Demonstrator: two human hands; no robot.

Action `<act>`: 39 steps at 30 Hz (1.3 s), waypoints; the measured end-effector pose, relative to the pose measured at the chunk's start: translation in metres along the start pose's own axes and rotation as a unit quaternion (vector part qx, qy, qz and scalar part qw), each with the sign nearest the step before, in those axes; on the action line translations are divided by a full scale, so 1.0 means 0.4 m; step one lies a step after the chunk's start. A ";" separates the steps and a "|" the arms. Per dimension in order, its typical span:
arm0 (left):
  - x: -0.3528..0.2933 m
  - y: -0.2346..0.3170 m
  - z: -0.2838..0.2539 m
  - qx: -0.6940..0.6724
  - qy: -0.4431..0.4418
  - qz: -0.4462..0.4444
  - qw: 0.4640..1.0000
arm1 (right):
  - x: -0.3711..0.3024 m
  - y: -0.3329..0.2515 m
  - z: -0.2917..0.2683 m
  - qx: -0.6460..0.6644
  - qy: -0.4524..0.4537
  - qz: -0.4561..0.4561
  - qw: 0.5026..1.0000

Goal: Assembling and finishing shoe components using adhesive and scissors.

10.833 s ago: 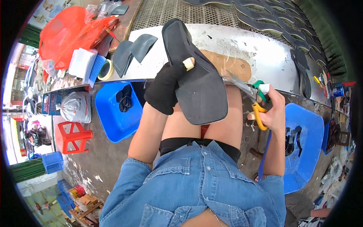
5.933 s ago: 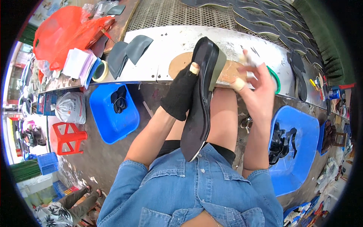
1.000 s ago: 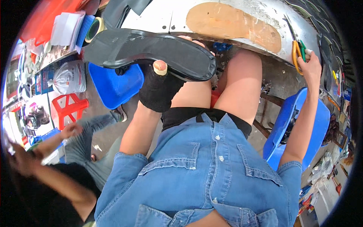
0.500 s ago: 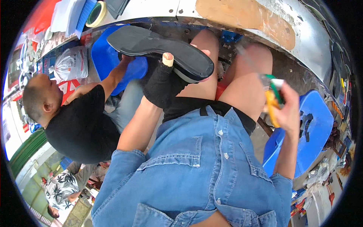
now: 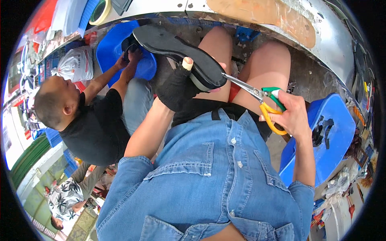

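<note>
My left hand (image 5: 177,89), in a black fingerless glove with pale tape round the thumb, is closed on a shoe (image 5: 183,52). Its black sole faces up, the toe pointing far left and the heel towards my right. In my right hand (image 5: 296,115) is a pair of scissors (image 5: 246,88) with one yellow and one green handle loop. The scissors' tips reach the edge of the heel; I cannot tell whether they touch it. Most of the shoe's upper is hidden under the sole and behind the glove.
A blue basin (image 5: 341,120) with black scraps stands at my right. On my left a co-worker (image 5: 94,134) has both hands at another blue basin (image 5: 106,48). Ahead runs a metal-topped bench (image 5: 339,34) bearing a brown board (image 5: 265,16) and a tape roll (image 5: 101,12).
My right hand has brought the scissors left, from above my thigh to the heel. The shoe has shifted slightly right and tilted more. The co-worker's hands have reached further into their basin.
</note>
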State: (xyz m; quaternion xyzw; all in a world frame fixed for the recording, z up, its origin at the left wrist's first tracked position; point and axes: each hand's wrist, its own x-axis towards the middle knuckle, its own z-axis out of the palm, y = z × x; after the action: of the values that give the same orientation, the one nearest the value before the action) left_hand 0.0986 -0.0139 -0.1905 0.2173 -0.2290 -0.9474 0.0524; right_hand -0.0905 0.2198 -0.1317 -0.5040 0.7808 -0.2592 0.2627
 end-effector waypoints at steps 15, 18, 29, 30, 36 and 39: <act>0.016 -0.025 -0.017 0.186 0.063 0.051 0.979 | -0.016 0.006 0.067 -0.006 0.036 0.043 0.998; 0.011 -0.021 -0.020 0.214 0.060 0.047 0.974 | -0.023 0.010 0.064 -0.056 -0.030 0.068 0.996; 0.031 -0.030 -0.026 0.231 0.058 0.120 0.964 | -0.027 -0.004 0.093 -0.013 0.020 0.079 0.997; 0.032 -0.028 -0.024 0.231 0.057 0.118 0.964 | -0.029 -0.002 0.092 -0.014 0.021 0.081 0.996; 0.036 -0.018 -0.011 0.251 0.048 0.149 0.955 | -0.023 -0.011 0.097 0.072 -0.014 0.108 0.991; 0.015 -0.010 0.014 0.228 0.057 0.165 0.958 | -0.012 -0.024 0.104 0.087 -0.001 0.093 0.992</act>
State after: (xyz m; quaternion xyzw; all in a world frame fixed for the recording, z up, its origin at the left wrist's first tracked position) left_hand 0.0908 -0.0093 -0.1903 0.2358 -0.4679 -0.8345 0.1705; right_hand -0.0547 0.2151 -0.1548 -0.4048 0.7985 -0.3004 0.3290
